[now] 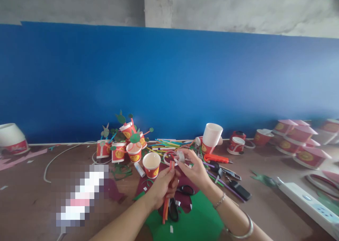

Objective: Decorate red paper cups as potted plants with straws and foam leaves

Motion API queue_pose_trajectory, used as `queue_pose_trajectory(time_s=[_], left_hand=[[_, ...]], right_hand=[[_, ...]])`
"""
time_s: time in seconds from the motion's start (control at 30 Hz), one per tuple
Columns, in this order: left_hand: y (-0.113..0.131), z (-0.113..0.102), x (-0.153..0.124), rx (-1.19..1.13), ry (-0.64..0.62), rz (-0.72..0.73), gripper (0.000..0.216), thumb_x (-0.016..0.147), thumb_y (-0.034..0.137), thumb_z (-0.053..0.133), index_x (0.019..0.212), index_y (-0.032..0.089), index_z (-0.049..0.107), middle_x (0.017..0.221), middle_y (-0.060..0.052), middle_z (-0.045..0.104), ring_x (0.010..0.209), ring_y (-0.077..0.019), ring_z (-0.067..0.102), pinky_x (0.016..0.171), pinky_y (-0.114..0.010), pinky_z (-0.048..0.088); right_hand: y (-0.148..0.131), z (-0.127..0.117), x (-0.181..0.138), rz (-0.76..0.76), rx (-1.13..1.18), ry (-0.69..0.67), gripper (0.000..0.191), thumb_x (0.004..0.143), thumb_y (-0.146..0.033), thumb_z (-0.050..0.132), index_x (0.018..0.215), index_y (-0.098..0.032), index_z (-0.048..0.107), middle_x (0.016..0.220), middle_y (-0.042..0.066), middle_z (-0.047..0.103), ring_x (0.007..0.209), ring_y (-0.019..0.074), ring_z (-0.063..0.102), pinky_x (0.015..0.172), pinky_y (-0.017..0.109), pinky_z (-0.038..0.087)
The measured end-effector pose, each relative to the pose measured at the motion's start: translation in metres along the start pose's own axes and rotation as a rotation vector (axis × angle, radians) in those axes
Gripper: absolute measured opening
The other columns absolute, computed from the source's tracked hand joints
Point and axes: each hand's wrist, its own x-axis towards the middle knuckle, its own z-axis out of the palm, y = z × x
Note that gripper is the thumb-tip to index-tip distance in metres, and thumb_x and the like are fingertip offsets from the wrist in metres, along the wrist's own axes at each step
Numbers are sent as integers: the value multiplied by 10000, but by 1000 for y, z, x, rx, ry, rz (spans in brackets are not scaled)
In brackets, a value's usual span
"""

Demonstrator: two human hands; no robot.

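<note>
In the middle of the head view, my left hand is closed around several orange-red straws, whose lower ends stick out below the fist. My right hand pinches a small whitish, see-through roll, which looks like clear tape, close to the straws' upper ends. Beneath the hands lie black-handled scissors, partly hidden, on green paper and dark red paper. An open red-and-white paper cup stands just beyond my left hand, with a glue stick beside it.
Decorated cups with green paper leaves cluster at the left. Colored straws lie along the blue wall panel, near stacked cups. An orange utility knife, black key fob, power strip and pink-topped cups are to the right.
</note>
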Motion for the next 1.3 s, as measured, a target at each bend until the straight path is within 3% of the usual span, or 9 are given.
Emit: queue_pose_trajectory(time_s=[0.13,0.3,0.53,0.77,1.1,1.3], left_hand=[[0,2,2,12,49,20,482,671,609,647,806,171,499,469,106,400,336,-3,163,325,-165,73],[-4,-2,7,68,116,40,536,627,670,634,785,181,482,469,107,410,330,-6,177,322,-173,91],[-6,3,7,274,170,-7,524,675,717,530,739,215,398,448,114,387,331,-23,213,348,-189,111],[-11,5,6,397,161,138,446,768,642,491,718,202,435,452,97,363,384,-56,264,405,-217,169],[-12,-1,4,709,196,345,288,888,402,411,703,190,473,619,14,470,592,-137,416,547,-251,295],[-9,6,-2,870,211,349,251,921,317,324,758,190,466,669,-9,497,601,-150,443,570,-264,287]], right_hand=[[-3,-10,8,125,74,-93,292,785,-311,571,1041,-171,578,821,34,668,750,180,623,688,295,484],[-12,-17,9,257,81,-260,318,879,-373,409,923,-148,630,542,-9,589,511,133,532,514,237,405],[-26,-12,2,88,-339,-304,305,835,-285,494,572,-175,604,499,-25,555,485,97,453,506,211,326],[-37,-12,1,32,-464,-322,267,821,-242,500,647,-190,695,555,-2,643,527,119,515,545,222,347],[-40,-13,-2,-47,-580,-330,255,797,-212,501,624,-216,689,555,2,651,532,131,542,554,231,334],[-47,-14,-2,-43,-599,-307,252,797,-223,514,607,-219,680,565,5,657,537,135,540,564,239,330]])
